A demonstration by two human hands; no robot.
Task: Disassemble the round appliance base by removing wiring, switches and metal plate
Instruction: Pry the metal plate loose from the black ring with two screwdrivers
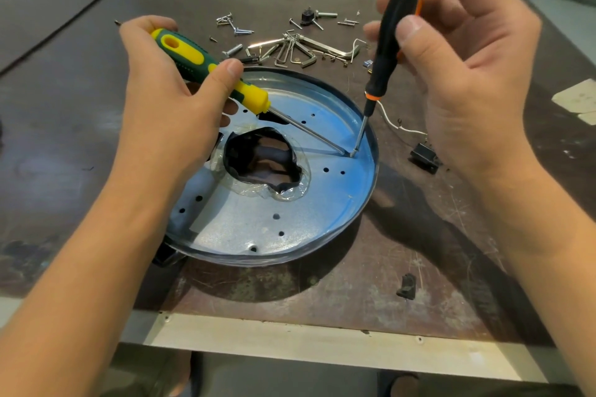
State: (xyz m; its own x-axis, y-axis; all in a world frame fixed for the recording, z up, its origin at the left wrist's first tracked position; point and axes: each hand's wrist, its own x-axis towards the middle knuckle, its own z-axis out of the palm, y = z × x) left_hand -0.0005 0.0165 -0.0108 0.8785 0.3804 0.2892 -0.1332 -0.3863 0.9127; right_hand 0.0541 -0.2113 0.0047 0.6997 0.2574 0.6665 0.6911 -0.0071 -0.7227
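The round appliance base (364, 190) lies flat on the table, its shiny metal plate (232, 226) facing up with a ragged hole in the middle. My left hand (167, 100) grips a green and yellow screwdriver (206, 64) slanted low across the plate. My right hand (464, 68) holds a black and orange screwdriver (387, 39) nearly upright. Both tips meet at one spot near the plate's right rim. A white wire (392, 121) and a black switch (425, 156) lie on the table just right of the base.
Behind the base lie loose screws (233, 24), a set of hex keys (296, 48) and a small black part (307, 16). Another black piece (408, 285) sits near the table's front edge. A pale strip (577, 100) lies at the far right.
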